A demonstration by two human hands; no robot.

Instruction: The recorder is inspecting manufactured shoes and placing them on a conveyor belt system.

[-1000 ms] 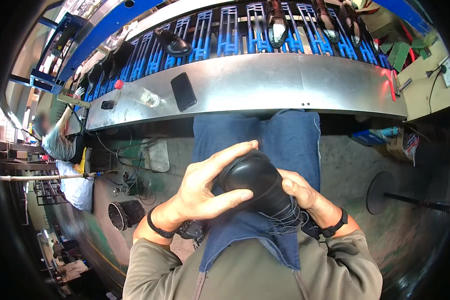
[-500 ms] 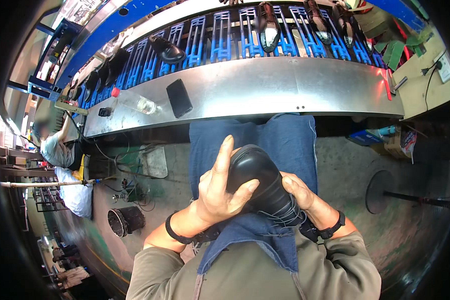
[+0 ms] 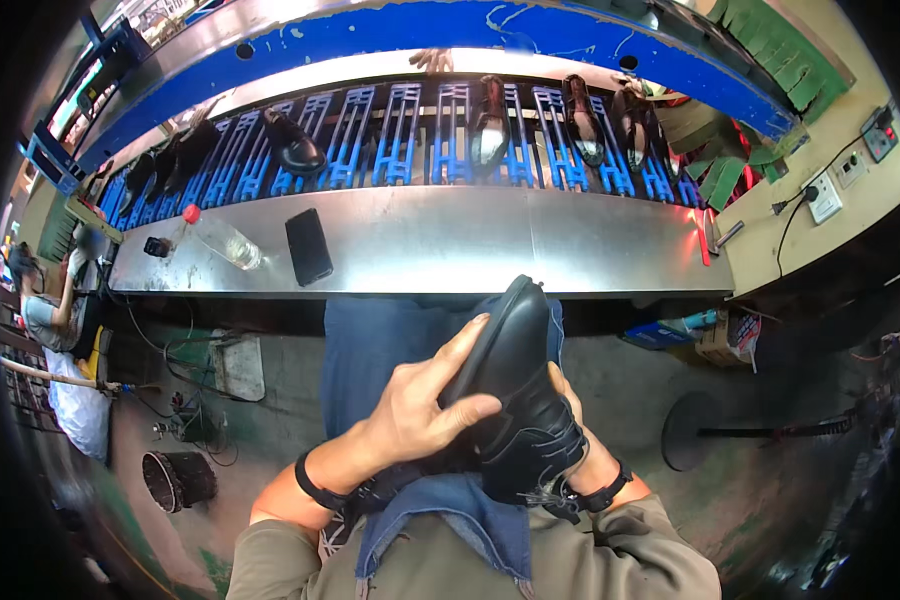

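Note:
A black leather lace-up shoe (image 3: 518, 385) is held over my lap, its toe pointing away toward the metal counter. My left hand (image 3: 422, 400) grips the left side of the shoe, fingers along the sole edge and thumb on the upper. On the shoe's right side is my right hand (image 3: 582, 430), partly hidden behind it, with its fingers wrapped around the side near the laces. Loose lace ends hang by the heel. Blue aprons or cloth (image 3: 370, 350) cover my legs below the shoe.
Ahead runs a metal counter (image 3: 420, 240) with a black phone (image 3: 308, 247) and a clear bottle (image 3: 225, 240). Beyond it, a blue-slatted conveyor carries several shoes (image 3: 488, 130). A bucket (image 3: 178, 480) stands on the floor at left, a round-based stand (image 3: 692, 430) at right. Another person (image 3: 55, 315) sits far left.
The shoe has turned so that its toe points further ahead and its side shows more. My view has tilted up and shifted right, with both hands still on the shoe.

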